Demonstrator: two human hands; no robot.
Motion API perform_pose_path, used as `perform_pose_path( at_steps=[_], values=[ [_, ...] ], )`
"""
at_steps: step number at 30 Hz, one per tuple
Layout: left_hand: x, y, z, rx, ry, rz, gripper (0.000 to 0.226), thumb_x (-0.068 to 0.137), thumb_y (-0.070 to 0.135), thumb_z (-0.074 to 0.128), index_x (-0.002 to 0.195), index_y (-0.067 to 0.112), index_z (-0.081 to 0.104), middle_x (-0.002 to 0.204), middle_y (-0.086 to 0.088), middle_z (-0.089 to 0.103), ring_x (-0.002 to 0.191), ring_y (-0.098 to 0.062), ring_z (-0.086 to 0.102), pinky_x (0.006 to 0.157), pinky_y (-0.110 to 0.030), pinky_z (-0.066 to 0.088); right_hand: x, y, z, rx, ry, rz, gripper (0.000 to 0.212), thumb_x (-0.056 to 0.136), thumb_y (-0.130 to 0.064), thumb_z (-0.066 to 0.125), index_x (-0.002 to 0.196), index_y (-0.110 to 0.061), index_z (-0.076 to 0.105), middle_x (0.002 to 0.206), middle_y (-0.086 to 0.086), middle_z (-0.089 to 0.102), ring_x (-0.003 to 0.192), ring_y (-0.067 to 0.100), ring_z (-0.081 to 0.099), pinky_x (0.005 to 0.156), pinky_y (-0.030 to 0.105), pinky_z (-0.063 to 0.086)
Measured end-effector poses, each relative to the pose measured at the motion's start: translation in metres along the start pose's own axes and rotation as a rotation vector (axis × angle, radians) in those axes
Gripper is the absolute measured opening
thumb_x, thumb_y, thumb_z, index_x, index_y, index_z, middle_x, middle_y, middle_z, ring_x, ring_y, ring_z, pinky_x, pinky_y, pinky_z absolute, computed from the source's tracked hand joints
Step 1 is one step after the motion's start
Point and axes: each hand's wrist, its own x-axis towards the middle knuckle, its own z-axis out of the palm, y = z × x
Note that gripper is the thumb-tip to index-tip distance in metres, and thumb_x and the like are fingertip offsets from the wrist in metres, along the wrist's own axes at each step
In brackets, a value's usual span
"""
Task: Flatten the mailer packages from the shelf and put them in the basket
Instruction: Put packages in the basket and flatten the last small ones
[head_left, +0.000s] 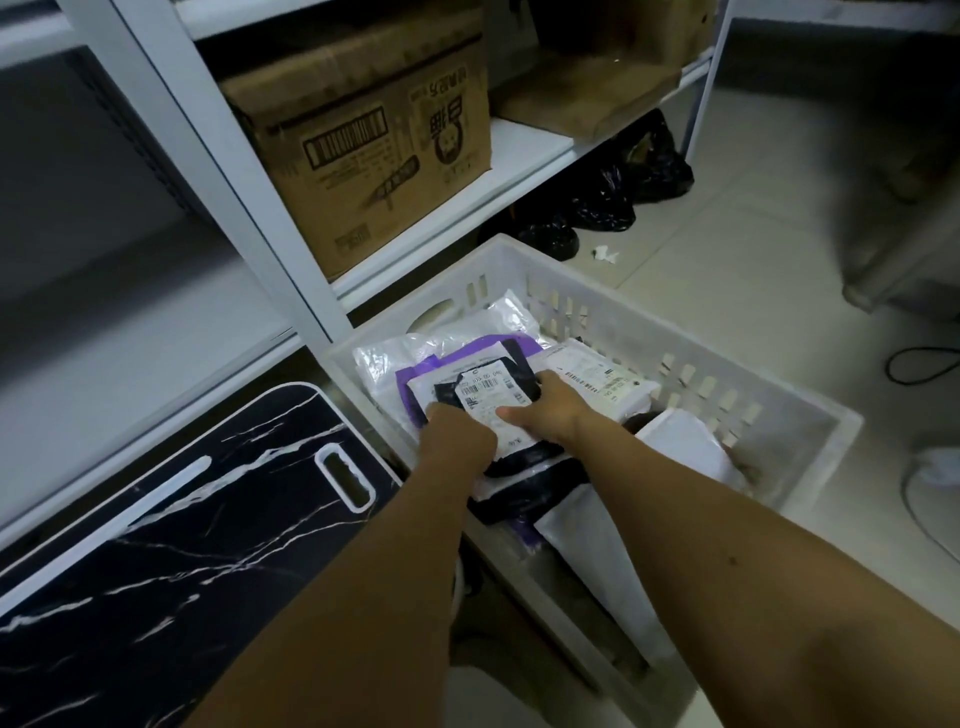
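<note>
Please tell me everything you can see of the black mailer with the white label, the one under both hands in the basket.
The black mailer looks like a soft, glossy plastic bag, slightly wrinkled, with a white label bearing barcodes on its upper face. It lies nearly flat on top of the pile in the white basket, over a purple mailer. The left hand holds its near left edge; the right hand holds its right side, thumb on the label.

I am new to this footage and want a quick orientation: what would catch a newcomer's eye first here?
The left hand and right hand, at centre, both rest on a black, labelled mailer atop other mailers in the white basket. Behind, a cardboard box sits on the shelf; a black marbled board lies at lower left.
</note>
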Motion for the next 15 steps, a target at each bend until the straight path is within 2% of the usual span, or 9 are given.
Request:
perform_pose_path(
  at_steps=[2,4,5,7,11,13,15],
  values=[
    [-0.003,-0.003,-0.001,0.284,0.133,0.152,0.061,0.085,0.023,0.063,0.136,0.007,0.034,0.14,-0.019,0.04,0.131,-0.034,0.039,0.102,-0.041,0.041,-0.003,0.001,0.012,-0.369,0.17,-0.096,0.076,0.082,-0.057,0.066,0.139,-0.017,0.036,0.134,0.012,0.049,0.124,0.032,0.047,0.1,0.047,0.042],
    [-0.011,-0.01,-0.004,0.617,0.188,0.306,0.068,0.087,0.038,0.056,0.145,0.018,0.027,0.153,-0.014,0.022,0.144,-0.033,0.014,0.113,-0.054,0.022,-0.009,0.0,0.023,-0.691,0.342,-0.256,0.065,0.091,-0.06,0.047,0.144,-0.025,0.031,0.144,0.011,0.039,0.133,0.032,0.036,0.104,0.051,0.034],
    [-0.011,-0.012,-0.006,0.71,0.19,0.352,0.07,0.089,0.045,0.052,0.148,0.023,0.022,0.158,-0.011,0.013,0.147,-0.032,0.003,0.113,-0.058,0.013,-0.012,-0.002,0.029,-0.764,0.366,-0.352,0.056,0.096,-0.056,0.039,0.144,-0.029,0.03,0.15,0.009,0.033,0.138,0.031,0.03,0.107,0.053,0.029],
    [-0.012,-0.02,-0.008,0.804,0.147,0.392,0.072,0.09,0.051,0.045,0.151,0.029,0.014,0.16,-0.006,0.003,0.147,-0.031,-0.007,0.113,-0.062,0.005,-0.014,0.0,0.04,-0.822,0.304,-0.462,0.047,0.101,-0.048,0.028,0.146,-0.035,0.025,0.158,0.004,0.021,0.146,0.029,0.015,0.113,0.059,0.019],
    [-0.012,-0.035,-0.011,0.973,0.059,0.389,0.07,0.09,0.053,0.04,0.151,0.031,0.014,0.16,-0.003,0.001,0.147,-0.031,-0.01,0.112,-0.064,0.002,-0.016,0.019,0.06,-0.878,0.115,-0.384,0.054,0.102,-0.051,0.018,0.152,-0.039,0.005,0.163,-0.001,-0.002,0.15,0.024,-0.008,0.114,0.063,0.002],
    [-0.009,-0.037,-0.01,1.053,0.052,0.41,0.066,0.091,0.052,0.038,0.15,0.033,0.017,0.16,-0.004,0.004,0.147,-0.032,-0.009,0.111,-0.064,0.002,-0.016,0.028,0.066,-0.909,0.073,-0.369,0.061,0.1,-0.054,0.025,0.153,-0.039,-0.003,0.163,0.0,-0.008,0.149,0.024,-0.012,0.113,0.064,0.0],
    [-0.007,-0.035,-0.007,1.131,0.058,0.431,0.065,0.091,0.053,0.035,0.151,0.035,0.017,0.161,-0.004,0.005,0.146,-0.033,-0.008,0.109,-0.065,0.003,-0.015,0.036,0.069,-0.966,0.017,-0.349,0.077,0.096,-0.055,0.04,0.152,-0.038,-0.009,0.162,0.001,-0.014,0.148,0.025,-0.016,0.114,0.064,-0.002]
  ],
)
